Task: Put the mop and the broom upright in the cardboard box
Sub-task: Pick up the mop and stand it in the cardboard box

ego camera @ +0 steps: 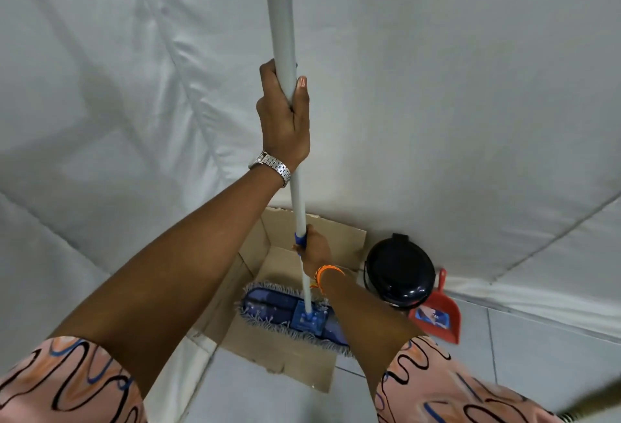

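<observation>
The mop has a long grey handle point(280, 12) that stands nearly upright, and a flat blue head with a grey fringe point(268, 308). The head hangs over the open cardboard box point(255, 248), which stands on the floor against the white sheet. My left hand point(285, 116) grips the handle high up; a metal watch is on that wrist. My right hand point(314, 248) holds the handle lower down, at a blue collar just above the box. The broom is out of view.
A black bin with a domed lid point(400, 271) stands right of the box. A red dustpan point(437, 311) leans beside it. White sheeting point(437, 86) covers the walls behind and to the left. Pale floor tiles point(537, 355) lie at the right.
</observation>
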### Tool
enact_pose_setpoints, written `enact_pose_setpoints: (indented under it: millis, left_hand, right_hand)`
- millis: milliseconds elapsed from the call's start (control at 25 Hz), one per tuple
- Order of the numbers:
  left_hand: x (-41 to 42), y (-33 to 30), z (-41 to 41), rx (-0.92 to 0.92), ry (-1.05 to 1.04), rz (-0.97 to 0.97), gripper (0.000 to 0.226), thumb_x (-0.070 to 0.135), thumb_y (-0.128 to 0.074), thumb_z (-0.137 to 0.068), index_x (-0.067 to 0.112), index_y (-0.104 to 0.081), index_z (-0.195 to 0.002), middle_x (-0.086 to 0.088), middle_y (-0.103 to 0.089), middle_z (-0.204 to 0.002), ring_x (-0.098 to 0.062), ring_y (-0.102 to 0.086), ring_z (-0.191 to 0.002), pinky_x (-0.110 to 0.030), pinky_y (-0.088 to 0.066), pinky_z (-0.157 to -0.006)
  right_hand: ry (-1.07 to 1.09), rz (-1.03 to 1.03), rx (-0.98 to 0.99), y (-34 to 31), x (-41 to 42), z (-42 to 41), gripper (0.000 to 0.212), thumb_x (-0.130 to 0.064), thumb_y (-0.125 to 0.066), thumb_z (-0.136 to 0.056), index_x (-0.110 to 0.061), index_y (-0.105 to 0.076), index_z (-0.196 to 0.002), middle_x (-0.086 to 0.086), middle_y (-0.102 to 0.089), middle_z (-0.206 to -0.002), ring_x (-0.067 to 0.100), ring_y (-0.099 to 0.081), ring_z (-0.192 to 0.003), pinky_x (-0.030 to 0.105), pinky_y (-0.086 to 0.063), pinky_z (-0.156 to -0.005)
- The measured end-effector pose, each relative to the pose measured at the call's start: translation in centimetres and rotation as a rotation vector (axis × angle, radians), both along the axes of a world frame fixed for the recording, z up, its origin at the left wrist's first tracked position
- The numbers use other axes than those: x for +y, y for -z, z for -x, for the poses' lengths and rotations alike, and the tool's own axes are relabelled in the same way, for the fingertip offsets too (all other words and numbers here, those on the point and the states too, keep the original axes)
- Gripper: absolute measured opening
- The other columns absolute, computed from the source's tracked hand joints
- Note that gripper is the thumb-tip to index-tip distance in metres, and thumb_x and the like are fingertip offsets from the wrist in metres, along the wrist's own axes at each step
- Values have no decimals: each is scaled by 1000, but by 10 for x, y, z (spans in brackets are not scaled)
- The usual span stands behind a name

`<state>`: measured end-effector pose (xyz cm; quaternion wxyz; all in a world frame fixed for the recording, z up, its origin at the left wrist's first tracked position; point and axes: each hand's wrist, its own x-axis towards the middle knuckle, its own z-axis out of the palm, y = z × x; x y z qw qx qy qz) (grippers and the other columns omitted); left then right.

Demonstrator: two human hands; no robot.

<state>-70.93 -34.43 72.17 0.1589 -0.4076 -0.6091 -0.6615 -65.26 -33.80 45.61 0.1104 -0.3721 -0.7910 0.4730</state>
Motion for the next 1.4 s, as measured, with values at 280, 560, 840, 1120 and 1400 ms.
enact_pose_setpoints:
  millis: [280,560,840,1120,1400]
  left_hand:
    - [29,76,147,-77,97,-80,26,17,-48,-96,-4,-49,-110,9,-52,-72,-12,-43,-47,-33,-40,-44]
    - [78,148,246,-74,188,-123,16,7,-51,-95,-2,-45,-107,27,-59,-89,-1,-52,-54,-20,-43,-51]
    - [128,185,276,26,336,38,42,20,-52,-97,-7,-38,-124,3,-63,-87,-11,-57,-53,-29,-51,-48]
    - [215,160,308,75,384,515,50,-2,-48,-92,-3,-23,-135,-9,-61,-106,-13,-68,-82,-30,-61,-82]
    - [245,154,331,-33,353,890,89,7,-60,-93,2,7,-152,-17,-35,-155,-19,-54,-125,-10,-36,-92]
  right_hand:
    - [146,86,-22,74,39,146,29,2,-59,-84,-7,-53,-110,13,-61,-98,28,-54,-86,45,-50,-77]
    - [274,102,29,138,88,230,22,2,-53,-86,-11,-50,-103,13,-54,-92,29,-48,-81,40,-45,-71]
    - [407,94,24,170,126,249,26,3,-60,-86,-4,-52,-110,13,-57,-92,26,-51,-83,35,-43,-69]
    - [548,125,-56,163,177,280,34,-8,-55,-93,-1,-45,-125,21,-54,-124,37,-54,-108,42,-45,-89]
    - [346,162,-260,153,175,239,54,-8,-51,-93,-5,-29,-142,21,-54,-132,40,-56,-115,44,-49,-94]
